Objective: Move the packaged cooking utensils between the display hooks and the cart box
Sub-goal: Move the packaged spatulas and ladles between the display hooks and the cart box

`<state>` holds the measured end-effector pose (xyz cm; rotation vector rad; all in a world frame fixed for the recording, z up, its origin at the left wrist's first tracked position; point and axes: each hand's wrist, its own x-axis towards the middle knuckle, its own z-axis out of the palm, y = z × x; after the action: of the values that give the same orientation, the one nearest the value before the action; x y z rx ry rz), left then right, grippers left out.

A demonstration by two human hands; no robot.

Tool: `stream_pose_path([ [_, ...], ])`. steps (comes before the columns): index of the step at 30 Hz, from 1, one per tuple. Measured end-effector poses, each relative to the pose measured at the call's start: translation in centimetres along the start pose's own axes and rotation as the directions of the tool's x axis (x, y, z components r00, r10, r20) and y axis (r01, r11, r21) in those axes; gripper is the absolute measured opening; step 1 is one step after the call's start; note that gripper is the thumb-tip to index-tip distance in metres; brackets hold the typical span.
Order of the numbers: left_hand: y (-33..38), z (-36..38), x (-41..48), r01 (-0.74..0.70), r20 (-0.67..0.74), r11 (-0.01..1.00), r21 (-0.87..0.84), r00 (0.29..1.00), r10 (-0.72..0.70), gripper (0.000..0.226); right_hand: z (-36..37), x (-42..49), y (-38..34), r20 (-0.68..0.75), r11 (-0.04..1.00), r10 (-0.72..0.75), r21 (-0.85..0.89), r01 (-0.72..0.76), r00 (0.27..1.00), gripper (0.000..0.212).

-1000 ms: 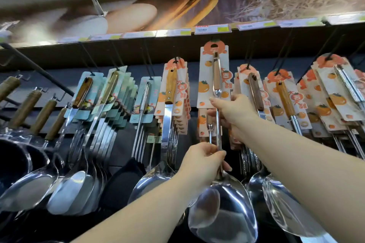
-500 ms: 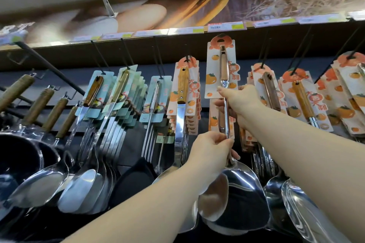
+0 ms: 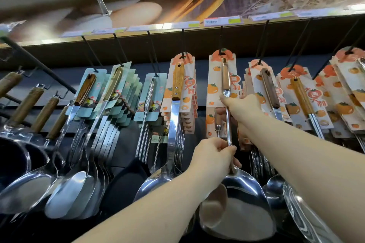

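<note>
The spatula point(image 3: 228, 128) has risen, its card point(image 3: 215, 77) now at the hook point(image 3: 220, 39); left hand point(image 3: 213, 154) grips the shaft well below the hook, right hand point(image 3: 243, 106) grips nearer, so hanging looks close

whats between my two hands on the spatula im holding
In the head view, a bare stretch of the steel spatula shaft runs between the left hand and the right hand.

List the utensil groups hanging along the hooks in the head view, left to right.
Wooden-handled ladles → teal-card spoons → slim teal-card utensil → light-handled spatula → held spatula → dark-handled utensil → orange-handled utensil.
</note>
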<state>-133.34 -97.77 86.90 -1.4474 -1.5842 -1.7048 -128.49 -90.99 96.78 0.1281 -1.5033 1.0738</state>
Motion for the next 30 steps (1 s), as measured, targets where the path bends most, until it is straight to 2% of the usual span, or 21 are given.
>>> stream_pose_path([
  [4,-1.5,0.4,0.8,-0.005,-0.046,0.986,0.168,0.999,0.013,0.016,0.1,0.7,1.2,0.014,0.994,0.083,-0.071,-0.082,0.996,0.037],
  [8,-3.1,0.2,1.6,0.077,-0.016,0.954,0.289,0.997,-0.075,0.017,0.5,1.6,2.8,0.036,0.980,0.126,-0.161,-0.119,0.991,0.035],
  [10,-3.6,0.0,1.9,0.108,0.007,0.938,0.330,0.993,-0.117,0.025,0.7,2.0,3.4,0.027,0.975,0.111,-0.199,-0.104,0.993,0.032],
  [13,-4.1,0.0,2.2,0.131,-0.011,0.930,0.342,0.991,-0.136,0.041,0.8,2.4,4.4,0.009,0.956,0.077,-0.286,-0.071,0.997,0.035],
  [16,-4.2,-0.2,2.5,0.119,-0.024,0.936,0.332,0.993,-0.117,0.040,1.0,2.4,5.1,0.056,0.948,0.074,-0.314,-0.052,0.996,0.047],
  [19,-4.0,-0.6,2.7,0.104,-0.038,0.937,0.334,0.995,-0.097,0.037,1.0,2.3,5.6,0.090,0.947,0.081,-0.317,-0.048,0.993,0.049],
  [21,-3.8,-0.8,2.7,0.092,-0.052,0.934,0.345,0.996,-0.079,0.036,0.8,2.6,6.0,0.117,0.946,0.122,-0.314,-0.080,0.986,0.045],
  [23,-3.5,-1.1,2.5,0.076,-0.064,0.930,0.361,0.996,-0.056,0.035,0.5,2.1,5.9,0.136,0.931,0.138,-0.357,-0.082,0.981,0.030],
  [25,-3.1,-1.3,2.0,0.061,-0.055,0.929,0.366,0.998,-0.043,0.034,-0.2,1.9,5.7,0.108,0.844,0.071,-0.536,-0.002,0.992,0.025],
  [26,-2.8,-1.3,1.7,0.047,-0.040,0.921,0.386,0.999,-0.034,0.034,-0.5,1.5,5.5,0.114,0.769,0.026,-0.637,0.053,0.993,0.025],
  [28,-2.3,-1.4,0.9,-0.004,0.005,0.875,0.483,1.000,0.002,0.036,-1.3,0.3,4.6,0.193,0.622,-0.093,-0.754,0.208,0.977,0.025],
  [30,-1.6,-1.6,0.1,-0.059,0.046,0.818,0.572,0.998,0.041,0.035,-2.5,-1.5,3.3,0.322,0.488,-0.146,-0.799,0.351,0.935,0.032],
])
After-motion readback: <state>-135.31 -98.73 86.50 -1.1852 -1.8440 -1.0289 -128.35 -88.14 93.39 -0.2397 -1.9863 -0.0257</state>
